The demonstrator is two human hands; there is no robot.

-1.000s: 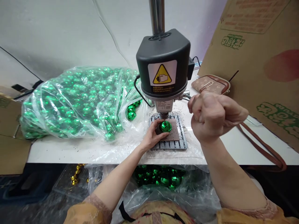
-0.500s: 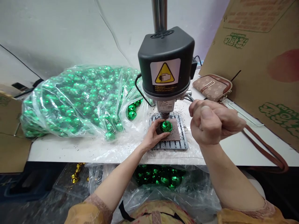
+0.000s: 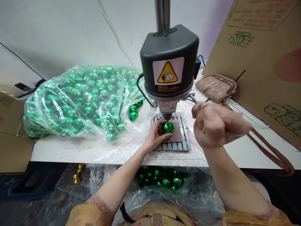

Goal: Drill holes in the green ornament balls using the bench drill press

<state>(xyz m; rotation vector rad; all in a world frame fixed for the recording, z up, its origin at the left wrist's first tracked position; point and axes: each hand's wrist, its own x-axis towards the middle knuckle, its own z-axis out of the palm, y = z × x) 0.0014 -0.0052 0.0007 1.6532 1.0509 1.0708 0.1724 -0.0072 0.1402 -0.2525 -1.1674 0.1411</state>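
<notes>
On drill plate (image 3: 185, 143), left hand (image 3: 152, 139) grips ball (image 3: 168, 127).

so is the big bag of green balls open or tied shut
Open: the bag lies on its side, its mouth loose toward the drill press, with a few green balls sitting in the opening.

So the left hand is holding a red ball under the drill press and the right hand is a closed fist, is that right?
Not quite: the ball is green, not red. The head view shows the left hand holding it under the drill press, the right hand a closed fist.
</notes>
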